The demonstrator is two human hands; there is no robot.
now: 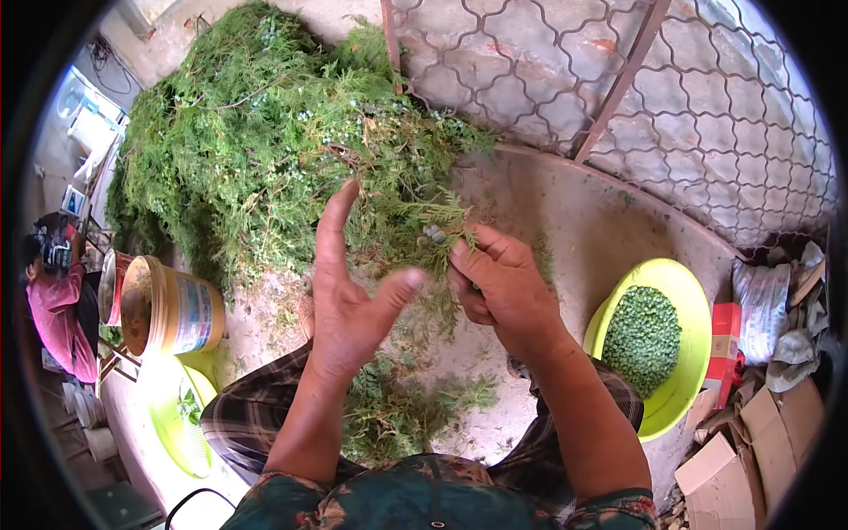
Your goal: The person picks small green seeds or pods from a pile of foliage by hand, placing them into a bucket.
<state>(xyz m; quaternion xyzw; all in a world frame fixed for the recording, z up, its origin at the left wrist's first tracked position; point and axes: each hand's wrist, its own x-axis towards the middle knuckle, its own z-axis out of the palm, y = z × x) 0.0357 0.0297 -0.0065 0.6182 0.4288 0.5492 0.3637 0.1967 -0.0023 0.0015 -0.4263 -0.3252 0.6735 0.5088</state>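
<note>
Sprig point(437, 211) of feathery green foliage with round grey-blue cones point(434, 233) is pinched in the right hand point(512, 296), beyond the wide-spread, empty left hand's point(343, 314) right side; it is best gripped lightly, cones uncrushed.

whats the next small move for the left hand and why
Probably bring the left hand in to pluck the berries: it is open and empty, the right hand pinches their sprig, and the bowl holds loose green ones.

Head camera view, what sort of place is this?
Probably a work shed or yard: a heap of leafy branches, a yellow tub of small green pieces, and a metal grille.
</note>
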